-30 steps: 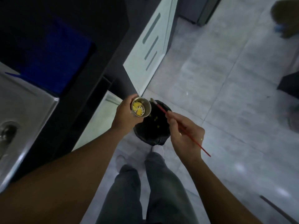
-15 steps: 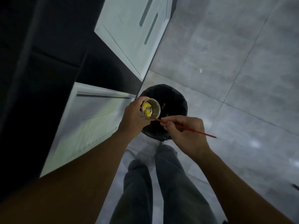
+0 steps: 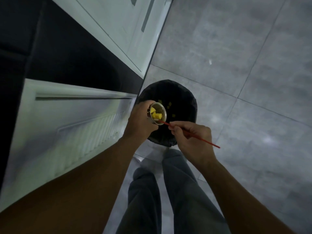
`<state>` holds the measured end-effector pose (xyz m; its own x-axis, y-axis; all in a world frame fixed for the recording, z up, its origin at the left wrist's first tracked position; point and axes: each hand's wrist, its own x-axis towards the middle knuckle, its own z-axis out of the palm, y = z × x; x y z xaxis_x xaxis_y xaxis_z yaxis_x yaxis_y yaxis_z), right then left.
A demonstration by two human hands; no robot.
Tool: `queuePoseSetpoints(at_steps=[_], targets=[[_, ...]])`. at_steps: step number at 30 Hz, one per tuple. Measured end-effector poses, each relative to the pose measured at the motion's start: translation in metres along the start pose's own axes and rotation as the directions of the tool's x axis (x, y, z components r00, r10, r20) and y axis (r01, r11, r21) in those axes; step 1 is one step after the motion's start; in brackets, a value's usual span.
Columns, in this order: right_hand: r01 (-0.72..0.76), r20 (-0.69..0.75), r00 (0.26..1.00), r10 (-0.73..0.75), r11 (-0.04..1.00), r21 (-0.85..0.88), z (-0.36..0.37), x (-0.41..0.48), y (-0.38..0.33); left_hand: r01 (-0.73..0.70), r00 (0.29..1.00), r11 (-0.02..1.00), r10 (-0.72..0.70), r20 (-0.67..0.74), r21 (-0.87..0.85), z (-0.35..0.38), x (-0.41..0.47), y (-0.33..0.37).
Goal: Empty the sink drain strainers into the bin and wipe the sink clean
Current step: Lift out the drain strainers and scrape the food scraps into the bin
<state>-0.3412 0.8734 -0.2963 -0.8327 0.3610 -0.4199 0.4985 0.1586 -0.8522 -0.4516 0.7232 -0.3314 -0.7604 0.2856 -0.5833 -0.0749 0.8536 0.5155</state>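
My left hand grips a small metal drain strainer, tilted with its mouth toward me and held over the bin. Yellow food scraps sit inside the strainer. My right hand pinches a thin red stick whose tip reaches the strainer's lower rim. Below both hands stands a round bin with a black liner, and a few yellow bits lie inside it. The sink is out of view.
White cabinet doors stand open at the left, one close beside the bin. A dark cabinet gap lies between them. Grey tiled floor spreads to the right. My legs in grey trousers stand just before the bin.
My view tipped down and the sink left the frame. The stick swung from pointing up beside the strainer to lying nearly level with its tip at the rim. Both hands stay over the bin.
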Motion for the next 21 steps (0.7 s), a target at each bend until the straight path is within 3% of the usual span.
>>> queuePoseSetpoints(at_steps=[6,13,21], targets=[[-0.054,-0.096,0.994,0.056,0.998,0.02,-0.002,-0.01,0.006,0.022,0.999,1.0,-0.022,-0.035,0.013,0.009,-0.002,-0.005],[0.009,-0.166,0.986,-0.011,1.0,-0.014,0.006,-0.015,0.008,0.034,0.999,0.998,-0.032,-0.044,0.044,0.015,0.003,-0.008],[-0.041,-0.167,0.985,0.042,0.999,0.006,0.006,-0.01,0.019,0.035,0.999,0.998,-0.034,-0.023,0.046,0.017,0.009,-0.01]])
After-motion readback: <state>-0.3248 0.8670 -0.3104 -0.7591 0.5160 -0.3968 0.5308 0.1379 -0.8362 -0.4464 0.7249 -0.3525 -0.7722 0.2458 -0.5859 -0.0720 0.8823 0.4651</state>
